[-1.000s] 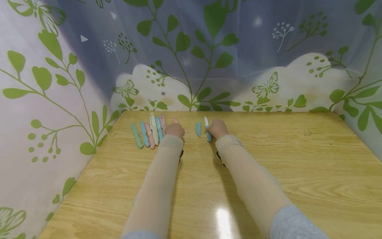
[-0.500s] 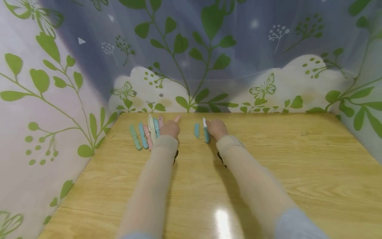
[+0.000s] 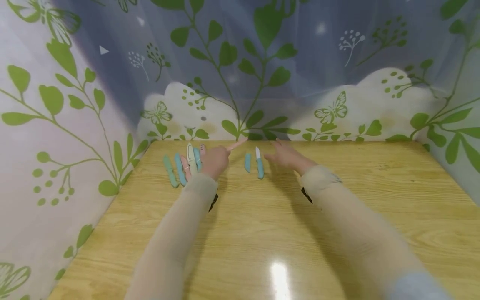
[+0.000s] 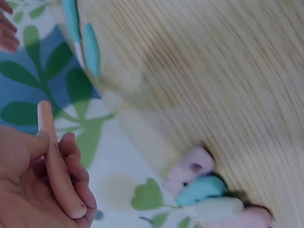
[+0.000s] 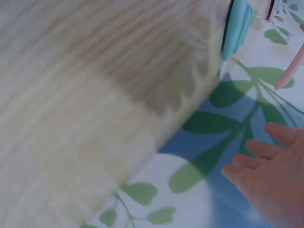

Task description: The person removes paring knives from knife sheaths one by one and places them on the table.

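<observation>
My left hand (image 3: 215,161) grips a pink sheathed knife (image 4: 59,175), thumb and fingers round its handle; its tip points right toward the other hand in the head view. My right hand (image 3: 286,155) is held with fingers spread over the table's back, holding nothing. Left of it lies a bare paring knife (image 3: 260,163) with a blue handle and white blade, blade toward the back wall. Beside that knife rests its separate blue sheath (image 3: 248,163). In the right wrist view, the right hand (image 5: 268,166) shows extended fingers, apart from the pink knife (image 5: 290,66).
A row of several knives lies at the back left: a green one (image 3: 171,171), a blue one (image 3: 180,168), a cream one (image 3: 192,159) and others, partly behind the left hand. A patterned cloth wall (image 3: 322,104) borders the wooden table (image 3: 337,216).
My right hand has let go of the blue-handled knife, leaving it on the table, and moved right with fingers spreading. The left hand has lifted the pink knife and swung its tip rightward.
</observation>
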The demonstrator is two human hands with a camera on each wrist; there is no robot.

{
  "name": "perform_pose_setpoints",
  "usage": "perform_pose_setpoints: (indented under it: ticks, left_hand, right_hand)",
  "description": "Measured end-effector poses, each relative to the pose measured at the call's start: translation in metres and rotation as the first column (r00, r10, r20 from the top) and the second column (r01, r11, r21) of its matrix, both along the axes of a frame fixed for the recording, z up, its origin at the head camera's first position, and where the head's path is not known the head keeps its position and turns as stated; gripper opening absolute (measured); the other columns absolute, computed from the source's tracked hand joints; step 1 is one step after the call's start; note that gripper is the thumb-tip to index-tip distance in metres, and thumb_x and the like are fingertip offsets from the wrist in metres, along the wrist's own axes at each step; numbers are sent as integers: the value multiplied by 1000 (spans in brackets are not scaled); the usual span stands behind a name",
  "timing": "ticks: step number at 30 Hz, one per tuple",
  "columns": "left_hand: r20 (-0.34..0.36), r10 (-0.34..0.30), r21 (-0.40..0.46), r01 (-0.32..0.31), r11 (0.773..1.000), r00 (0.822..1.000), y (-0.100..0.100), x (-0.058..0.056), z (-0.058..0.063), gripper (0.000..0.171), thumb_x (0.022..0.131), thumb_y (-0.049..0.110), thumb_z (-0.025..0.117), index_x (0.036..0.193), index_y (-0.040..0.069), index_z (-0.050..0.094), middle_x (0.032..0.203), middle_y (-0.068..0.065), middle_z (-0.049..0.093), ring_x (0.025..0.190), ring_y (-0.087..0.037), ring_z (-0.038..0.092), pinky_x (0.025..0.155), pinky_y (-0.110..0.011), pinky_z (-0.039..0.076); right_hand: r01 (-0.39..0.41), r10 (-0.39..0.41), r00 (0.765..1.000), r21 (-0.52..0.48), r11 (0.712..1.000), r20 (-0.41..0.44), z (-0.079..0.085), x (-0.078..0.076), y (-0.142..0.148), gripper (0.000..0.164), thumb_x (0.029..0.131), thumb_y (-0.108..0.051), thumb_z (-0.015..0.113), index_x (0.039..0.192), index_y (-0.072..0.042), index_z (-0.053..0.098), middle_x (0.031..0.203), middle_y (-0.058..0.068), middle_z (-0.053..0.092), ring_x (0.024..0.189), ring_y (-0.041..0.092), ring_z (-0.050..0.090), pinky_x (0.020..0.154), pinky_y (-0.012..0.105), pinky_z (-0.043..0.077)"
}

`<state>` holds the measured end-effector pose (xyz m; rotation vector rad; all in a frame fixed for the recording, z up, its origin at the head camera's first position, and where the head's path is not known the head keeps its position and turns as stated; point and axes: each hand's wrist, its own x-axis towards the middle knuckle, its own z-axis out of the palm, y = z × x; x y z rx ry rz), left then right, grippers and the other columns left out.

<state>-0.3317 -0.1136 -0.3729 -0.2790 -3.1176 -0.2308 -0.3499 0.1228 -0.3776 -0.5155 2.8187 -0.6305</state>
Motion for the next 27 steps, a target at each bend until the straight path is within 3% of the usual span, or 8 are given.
perform_pose_setpoints:
  ticks: [3, 5, 8, 10, 15, 18, 24, 27]
  left_hand:
    - [-39, -127, -65, 124, 990, 991, 8, 7, -1, 65, 103, 4, 44, 155, 34, 18, 82, -15, 64, 46, -17, 48, 47, -28, 46]
    - [-65, -163, -90, 157, 983, 984, 16, 9, -2, 65, 102, 5, 45, 154, 34, 20, 81, -13, 63, 49, -17, 51, 45, -27, 44]
    - [-74, -155, -82, 149, 985, 985, 32, 12, -2, 35, 104, 17, 46, 138, 14, 51, 90, -12, 66, 68, -20, 62, 58, -30, 53]
    - [-61, -129, -75, 124, 989, 990, 41, 17, -2, 33, 104, 27, 45, 119, 4, 62, 100, -10, 68, 85, -22, 65, 71, -34, 56]
    - [-32, -152, -97, 149, 984, 988, 54, 32, -8, 36, 104, 31, 43, 124, 6, 60, 112, -10, 68, 99, -25, 67, 82, -38, 56]
    - [-32, -205, -93, 201, 975, 978, 60, 39, -12, 37, 104, 31, 44, 124, 5, 60, 116, -10, 68, 107, -26, 65, 89, -42, 54]
    - [-54, -289, -40, 287, 957, 956, 70, 48, -15, 32, 103, 31, 45, 111, 7, 65, 94, -6, 69, 87, -23, 67, 82, -42, 55]
    - [-60, -323, -9, 323, 946, 944, 74, 51, -17, 36, 104, 34, 42, 110, 6, 65, 94, -7, 69, 85, -23, 67, 80, -41, 55]
  right_hand:
    - [-67, 69, 996, 41, 997, -61, 5, 7, 6, 76, 101, -43, 47, 152, 3, 15, 159, 27, 4, 146, 45, 5, 118, 57, 12]
    - [-106, 112, 988, 62, 992, -110, 8, 13, 9, 78, 100, -42, 51, 152, 4, 15, 159, 28, 4, 146, 46, 4, 117, 58, 12]
    - [-154, 167, 970, 84, 985, -179, 10, 23, 15, 81, 97, -40, 57, 152, 3, 16, 159, 28, 5, 146, 47, 4, 117, 58, 11]
    - [-182, 200, 951, 96, 978, -234, 10, 30, 18, 81, 96, -39, 60, 152, 2, 18, 158, 28, 8, 145, 48, 6, 117, 59, 12]
    - [-263, 293, 885, 129, 956, -362, 4, 43, 22, 79, 92, -33, 66, 149, 5, 26, 154, 31, 20, 143, 49, 17, 115, 60, 16]
    - [-290, 318, 864, 130, 948, -390, -1, 50, 26, 77, 92, -29, 67, 147, 8, 29, 151, 32, 27, 141, 48, 23, 115, 59, 20]
    - [-302, 300, 897, 45, 952, -325, -9, 59, 33, 74, 92, -25, 67, 147, 7, 30, 150, 33, 27, 140, 48, 26, 113, 59, 24]
    - [-292, 295, 913, 54, 955, -282, -9, 62, 35, 72, 93, -29, 65, 147, 5, 31, 150, 30, 31, 140, 46, 29, 114, 59, 21]
